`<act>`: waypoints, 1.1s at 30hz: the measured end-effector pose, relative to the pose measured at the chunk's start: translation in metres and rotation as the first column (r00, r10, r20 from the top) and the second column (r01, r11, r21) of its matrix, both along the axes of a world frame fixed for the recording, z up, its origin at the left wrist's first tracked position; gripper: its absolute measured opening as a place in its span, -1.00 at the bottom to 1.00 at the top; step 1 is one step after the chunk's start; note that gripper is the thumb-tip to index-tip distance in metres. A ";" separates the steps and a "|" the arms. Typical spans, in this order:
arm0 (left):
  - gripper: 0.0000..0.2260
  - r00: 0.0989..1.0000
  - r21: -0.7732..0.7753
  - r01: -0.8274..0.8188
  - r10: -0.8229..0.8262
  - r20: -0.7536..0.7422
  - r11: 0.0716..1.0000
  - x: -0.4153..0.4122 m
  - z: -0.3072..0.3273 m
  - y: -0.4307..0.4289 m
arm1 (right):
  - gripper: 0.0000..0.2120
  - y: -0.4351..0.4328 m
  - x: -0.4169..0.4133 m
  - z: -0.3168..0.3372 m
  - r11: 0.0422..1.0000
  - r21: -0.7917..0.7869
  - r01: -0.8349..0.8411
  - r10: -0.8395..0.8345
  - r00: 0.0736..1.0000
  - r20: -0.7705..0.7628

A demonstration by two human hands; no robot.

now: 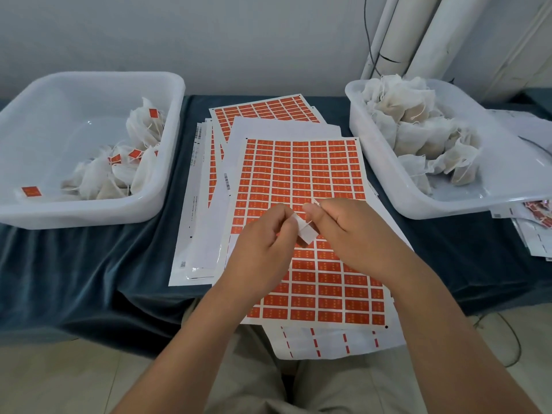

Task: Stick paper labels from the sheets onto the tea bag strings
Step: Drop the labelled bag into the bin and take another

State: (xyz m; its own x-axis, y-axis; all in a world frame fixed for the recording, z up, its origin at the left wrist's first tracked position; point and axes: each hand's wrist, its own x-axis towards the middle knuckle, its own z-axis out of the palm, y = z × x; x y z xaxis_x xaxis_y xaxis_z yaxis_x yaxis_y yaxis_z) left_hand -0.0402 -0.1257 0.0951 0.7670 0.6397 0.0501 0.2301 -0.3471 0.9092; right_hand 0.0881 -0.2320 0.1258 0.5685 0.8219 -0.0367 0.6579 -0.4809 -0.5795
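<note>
A sheet of red-orange labels (301,174) lies in the middle of the table on top of other sheets. Over its lower half, my left hand (263,243) pinches a small label (306,233) whose white back faces me. My right hand (352,231) pinches a thin white string (313,208) that crosses the label. The tea bag on that string is hidden. A white tub (167,162) on the left holds labelled tea bags (131,162). A white tub (388,186) on the right holds a heap of unlabelled tea bags (418,127).
More label sheets (268,110) fan out behind and left of the top one. Used sheets (534,231) stick out under the right tub. A dark blue cloth (89,264) covers the table. White pipes (412,34) and a cable stand at the back right wall.
</note>
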 end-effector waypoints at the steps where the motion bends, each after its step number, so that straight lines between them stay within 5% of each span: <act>1: -0.76 1.000 0.009 0.001 -0.001 0.000 1.000 -0.001 0.000 0.000 | -0.55 0.000 0.000 0.000 1.000 -0.008 -0.003 0.003 1.000 0.003; 8: -0.76 1.000 0.014 0.019 -0.019 -0.016 1.000 -0.003 0.002 0.001 | -0.63 0.001 -0.003 -0.004 1.000 -0.026 -0.018 0.019 0.999 0.030; 11: -0.70 0.997 -0.201 -0.073 0.073 -0.005 0.977 -0.002 0.009 0.000 | -0.67 0.001 -0.005 -0.007 0.999 -0.045 -0.003 0.006 0.998 0.065; 15: -0.62 0.973 -0.496 -0.230 0.191 -0.128 0.837 -0.006 0.018 0.006 | -0.61 -0.002 -0.006 -0.007 1.000 -0.006 0.023 -0.023 0.998 0.055; 22: -0.78 0.995 -0.831 -0.098 0.060 -0.078 0.547 -0.011 0.021 0.015 | -0.57 -0.002 -0.009 -0.007 0.999 0.049 -0.004 0.001 0.998 0.056; 27: -0.82 0.990 -0.819 0.001 -0.115 -0.080 0.574 -0.015 0.016 0.018 | -0.54 -0.002 -0.010 -0.009 0.998 0.042 -0.052 0.049 0.996 0.079; 33: -0.74 0.985 -0.724 -0.010 -0.118 -0.125 0.690 -0.017 0.009 0.020 | -0.63 -0.002 -0.007 -0.014 0.994 0.082 -0.073 0.069 0.996 0.053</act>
State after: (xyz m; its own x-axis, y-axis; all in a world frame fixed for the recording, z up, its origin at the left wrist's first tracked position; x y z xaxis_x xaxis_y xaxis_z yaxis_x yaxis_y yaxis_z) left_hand -0.0568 -0.1059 0.1043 0.7580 0.3868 -0.5252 0.3859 0.3833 0.8392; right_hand 0.0807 -0.2341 0.1123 0.5076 0.8594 0.0610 0.7182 -0.3830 -0.5809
